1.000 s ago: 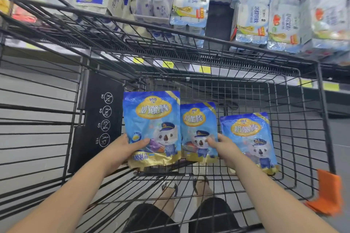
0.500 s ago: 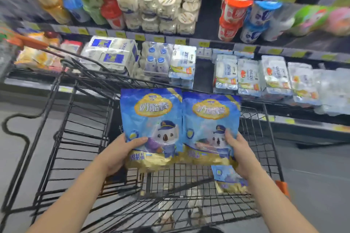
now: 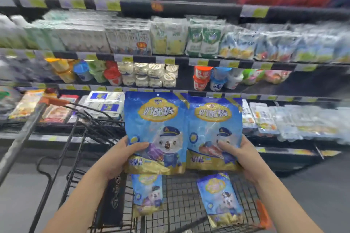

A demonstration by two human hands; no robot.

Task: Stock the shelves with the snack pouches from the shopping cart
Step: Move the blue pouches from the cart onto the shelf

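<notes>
1. The two pouches have risen out of the cart (image 3: pixel 106 132) since a second ago and are now held up before the shelves (image 3: pixel 170 60), side by side and upright, with the left pouch (image 3: pixel 155 130) slightly overlapping the right pouch (image 3: pixel 214 134).
2. The left hand (image 3: pixel 121 159) has its grip closed on the lower left corner of the left pouch, thumb across the front.
3. The right hand (image 3: pixel 244 155) likewise pinches the lower right edge of the right pouch, thumb on the printed face.
4. The view has tilted up from the cart floor to the shelving, which suggests the person is searching for the slot where these belong; placing has not yet begun.
5. Two more pouches (image 3: pixel 147 195) lie in the cart below the hands, well apart from each other, so stocking is far from done.
6. The shelves are badly blurred: labels and price tags cannot be read, and no matching pouches can be made out there.
7. The fingers behind both held pouches are hidden, and the cart's near edge is cut off at the bottom.
</notes>
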